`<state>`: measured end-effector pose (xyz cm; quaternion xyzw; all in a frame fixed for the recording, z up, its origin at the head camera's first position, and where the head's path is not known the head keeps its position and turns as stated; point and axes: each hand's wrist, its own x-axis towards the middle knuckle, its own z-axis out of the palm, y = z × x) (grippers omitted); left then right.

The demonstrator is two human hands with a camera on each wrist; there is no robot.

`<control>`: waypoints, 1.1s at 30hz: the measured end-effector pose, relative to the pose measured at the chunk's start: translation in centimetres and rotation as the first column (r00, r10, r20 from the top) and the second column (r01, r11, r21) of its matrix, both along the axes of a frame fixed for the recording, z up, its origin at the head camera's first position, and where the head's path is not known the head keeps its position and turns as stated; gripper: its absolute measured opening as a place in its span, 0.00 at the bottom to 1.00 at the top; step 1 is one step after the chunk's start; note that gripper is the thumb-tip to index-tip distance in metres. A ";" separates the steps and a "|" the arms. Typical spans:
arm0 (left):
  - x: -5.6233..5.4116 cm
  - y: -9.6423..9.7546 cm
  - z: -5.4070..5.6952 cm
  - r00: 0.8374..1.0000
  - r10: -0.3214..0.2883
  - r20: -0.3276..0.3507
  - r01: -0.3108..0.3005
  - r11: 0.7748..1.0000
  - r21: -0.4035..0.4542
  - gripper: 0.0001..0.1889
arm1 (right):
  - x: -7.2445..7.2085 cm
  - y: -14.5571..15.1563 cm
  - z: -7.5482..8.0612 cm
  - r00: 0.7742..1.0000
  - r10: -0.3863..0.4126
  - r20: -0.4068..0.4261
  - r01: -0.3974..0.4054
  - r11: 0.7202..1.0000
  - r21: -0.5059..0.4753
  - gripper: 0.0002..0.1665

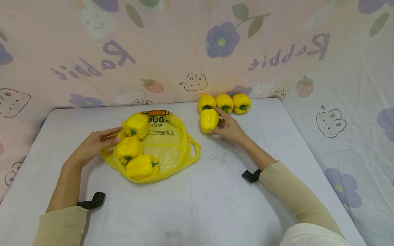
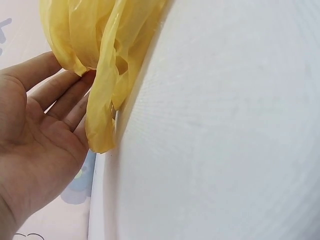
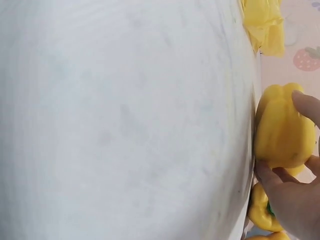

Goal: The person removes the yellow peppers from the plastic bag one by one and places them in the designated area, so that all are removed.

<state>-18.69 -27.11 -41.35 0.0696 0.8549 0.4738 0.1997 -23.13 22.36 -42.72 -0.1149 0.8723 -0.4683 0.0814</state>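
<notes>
A yellow bell pepper (image 1: 209, 121) is held between the thumb and fingers of my right hand (image 1: 229, 127), in front of a back row of bell peppers. The right wrist view shows the same bell pepper (image 3: 285, 127) with fingertips on both its ends. On the left lies a yellow plastic bag (image 1: 164, 150), spread wide at its mouth, with three yellow bell peppers (image 1: 142, 167) at its left side. My left hand (image 1: 92, 145) touches the bag's left edge with fingers extended. In the left wrist view that hand (image 2: 45, 120) is beside the bag's hanging handle (image 2: 102, 115).
Three more yellow bell peppers (image 1: 241, 103) stand in a row at the table's back edge. The table (image 1: 197, 212) has a white cover. A printed curtain (image 1: 172, 44) hangs directly behind it and along the right side. Each wrist carries a black mount (image 1: 93, 201).
</notes>
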 end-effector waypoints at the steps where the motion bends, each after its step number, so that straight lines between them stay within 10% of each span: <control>1: 0.0 0.0 0.0 1.000 0.001 0.002 -0.001 1.000 0.003 0.37 | 0.0 0.0 0.0 1.000 0.000 -0.004 0.000 1.000 0.001 0.59; 23: 0.0 0.0 -0.3 1.000 0.001 0.011 -0.001 1.000 0.007 0.37 | 0.8 0.1 1.0 0.992 -0.030 -0.126 0.014 0.992 -0.126 0.48; 33: -0.1 0.1 -0.3 1.000 0.003 0.016 -0.003 1.000 0.005 0.37 | 2.4 -1.5 4.0 0.933 -0.004 -0.359 -0.108 0.951 -0.290 0.35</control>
